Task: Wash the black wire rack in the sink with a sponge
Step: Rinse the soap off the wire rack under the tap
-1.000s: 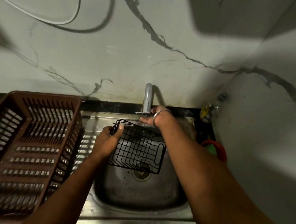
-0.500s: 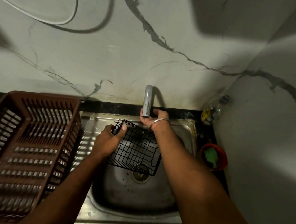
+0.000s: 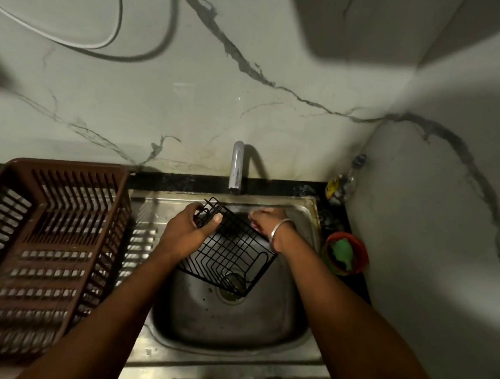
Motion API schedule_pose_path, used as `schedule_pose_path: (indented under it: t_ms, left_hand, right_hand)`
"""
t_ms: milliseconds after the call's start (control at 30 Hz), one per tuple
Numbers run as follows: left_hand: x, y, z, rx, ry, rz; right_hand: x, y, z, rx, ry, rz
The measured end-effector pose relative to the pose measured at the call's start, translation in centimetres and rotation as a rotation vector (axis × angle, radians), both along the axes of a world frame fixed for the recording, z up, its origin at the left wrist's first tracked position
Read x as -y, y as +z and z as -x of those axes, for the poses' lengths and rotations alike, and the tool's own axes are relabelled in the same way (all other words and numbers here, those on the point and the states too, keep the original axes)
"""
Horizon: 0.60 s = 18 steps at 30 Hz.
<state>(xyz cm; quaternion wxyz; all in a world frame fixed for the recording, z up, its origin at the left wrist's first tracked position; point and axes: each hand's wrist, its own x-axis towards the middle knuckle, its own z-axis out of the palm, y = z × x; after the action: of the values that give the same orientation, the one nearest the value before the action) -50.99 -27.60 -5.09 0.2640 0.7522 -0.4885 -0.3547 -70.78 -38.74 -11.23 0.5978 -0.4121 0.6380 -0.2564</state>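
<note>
The black wire rack [image 3: 230,254] is tilted over the steel sink [image 3: 229,328], its lower corner above the drain. My left hand [image 3: 188,232] grips its upper left corner, thumb over the wires. My right hand [image 3: 267,221], a metal bangle on the wrist, is at the rack's far right edge under the faucet [image 3: 236,166]. That hand is blurred, and whether its fingers hold the wire is unclear. A green sponge [image 3: 342,253] lies in a red bowl [image 3: 361,252] on the counter right of the sink.
A large brown slotted plastic basket [image 3: 38,245] stands on the drainboard left of the sink. A small bottle [image 3: 344,183] sits in the back right corner against the marble wall. A cable loops across the wall above.
My right hand left the faucet and came down to the rack's far right edge. My left hand tipped the rack more steeply and kept its grip.
</note>
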Motion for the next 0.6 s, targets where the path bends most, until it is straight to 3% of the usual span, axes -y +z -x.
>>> schedule_pose_path:
  t_ms: [167,233,300,400,500,600]
  left_hand:
    - [0.2,1.7,1.1,0.157,-0.139,0.001]
    - [0.1,1.9,1.3,0.228,-0.196,0.009]
    - [0.0,3.1,1.7,0.308,-0.279,0.019]
    - [-1.5,4.7,2.2,0.417,-0.417,0.106]
    - [-2.8,5.0,1.8,0.486,-0.574,0.15]
    - [-3.9,5.4,1.1,0.515,-0.669,0.218]
  right_hand:
    - [-1.5,0.3,0.8,0.0,0.002,-0.149]
    - [-1.8,-0.8,1.2,0.005,0.021,-0.148]
    - [-3.7,2.6,0.9,-0.034,-0.065,-0.115]
    - [-5.5,3.6,2.5,0.119,-0.127,-0.299]
    - [-6.3,1.9,4.7,0.036,-0.094,-0.521]
    - [-5.5,-1.2,6.0,0.059,-0.018,-0.56]
